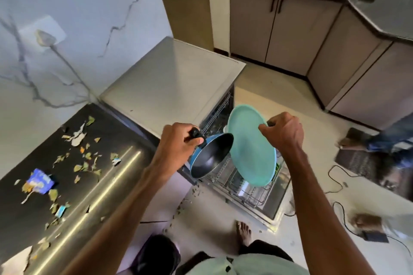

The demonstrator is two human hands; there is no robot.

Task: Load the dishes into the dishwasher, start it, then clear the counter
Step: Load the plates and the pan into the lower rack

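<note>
My left hand [178, 140] grips the black handle of a blue pan [210, 158] with a dark inside, tilted over the dishwasher's open front. My right hand [281, 131] pinches the upper rim of a turquoise plate [252, 147], held on edge beside the pan. Under both sits the open dishwasher [169, 82] with its lower wire rack [248, 190] pulled out; a steel vessel lies in the rack, partly hidden by the plate.
The dark counter [73, 185] on my left is strewn with vegetable peels, paper scraps and a blue wrapper [41, 182]. Another person's legs [384, 140] stand at right near a mat. Cables [339, 185] cross the floor. My bare foot [244, 233] is by the rack.
</note>
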